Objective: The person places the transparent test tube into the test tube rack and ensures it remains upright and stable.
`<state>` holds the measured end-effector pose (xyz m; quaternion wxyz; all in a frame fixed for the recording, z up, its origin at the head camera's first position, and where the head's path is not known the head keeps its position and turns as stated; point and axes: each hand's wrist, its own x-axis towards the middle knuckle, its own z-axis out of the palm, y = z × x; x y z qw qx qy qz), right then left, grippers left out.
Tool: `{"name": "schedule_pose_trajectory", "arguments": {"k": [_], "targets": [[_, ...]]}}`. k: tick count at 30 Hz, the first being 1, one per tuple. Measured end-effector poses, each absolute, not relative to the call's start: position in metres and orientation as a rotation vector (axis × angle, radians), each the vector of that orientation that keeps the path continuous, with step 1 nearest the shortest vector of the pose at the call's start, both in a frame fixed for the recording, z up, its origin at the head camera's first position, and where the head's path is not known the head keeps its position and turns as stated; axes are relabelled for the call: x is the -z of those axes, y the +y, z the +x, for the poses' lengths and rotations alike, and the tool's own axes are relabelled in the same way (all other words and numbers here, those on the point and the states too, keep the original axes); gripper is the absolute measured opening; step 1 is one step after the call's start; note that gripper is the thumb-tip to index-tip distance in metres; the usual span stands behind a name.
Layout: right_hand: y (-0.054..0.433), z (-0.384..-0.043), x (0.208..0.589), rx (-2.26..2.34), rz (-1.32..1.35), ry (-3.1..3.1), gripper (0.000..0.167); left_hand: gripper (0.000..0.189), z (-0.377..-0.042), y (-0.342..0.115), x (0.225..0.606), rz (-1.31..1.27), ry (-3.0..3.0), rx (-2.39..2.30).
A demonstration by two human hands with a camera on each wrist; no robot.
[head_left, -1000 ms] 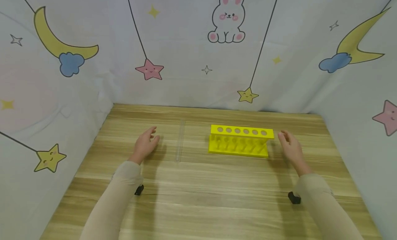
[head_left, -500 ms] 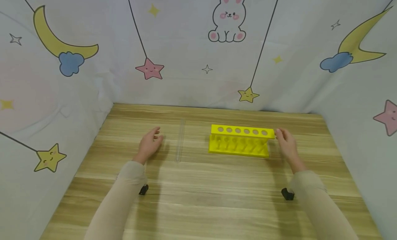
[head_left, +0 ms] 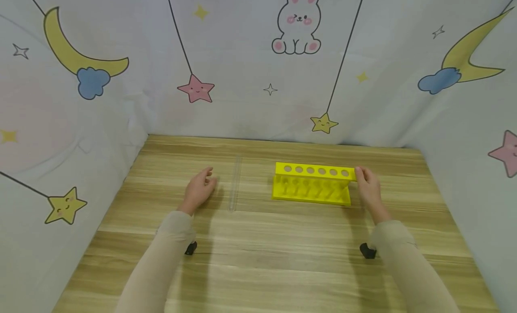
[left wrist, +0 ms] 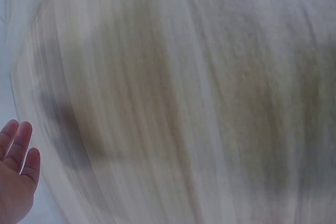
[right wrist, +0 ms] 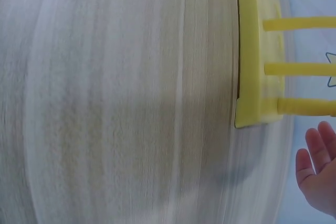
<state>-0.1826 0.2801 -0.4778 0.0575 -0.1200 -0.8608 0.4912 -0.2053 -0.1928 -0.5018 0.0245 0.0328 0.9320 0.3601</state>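
Observation:
A yellow test tube rack (head_left: 313, 196) stands upright on the table, with a row of round holes along its top and several pegs below. My right hand (head_left: 368, 187) is at the rack's right end, thumb and fingertips right at the edge of the top plate. In the right wrist view, the fingers (right wrist: 317, 150) look extended close by the rack's pegs (right wrist: 302, 69). To the left of the rack lies a clear test tube (head_left: 234, 185), lengthwise away from me. Left of that tube my left hand (head_left: 199, 191) hovers with loosely bent fingers, holding nothing.
Wood-grain table (head_left: 258, 259) spans the front of the view. White cloth with printed moons, stars and a rabbit (head_left: 299, 23) hangs behind it and on both sides. A black wrist camera (head_left: 367, 250) sits under the right cuff, another (head_left: 190, 248) under the left.
My right hand has moved left, from beside the rack up to its right end. The left hand has drifted right toward the test tube. Rack and tube have stayed in place.

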Motion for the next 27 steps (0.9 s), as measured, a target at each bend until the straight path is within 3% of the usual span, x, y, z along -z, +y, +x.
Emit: {"name": "schedule_pose_trajectory", "arguments": {"k": [27], "targets": [[0.258,-0.194,0.472,-1.601,-0.565,-2.502,0.051,0.047,-0.207,-0.177,0.502,0.088,2.884,-1.121]]}}
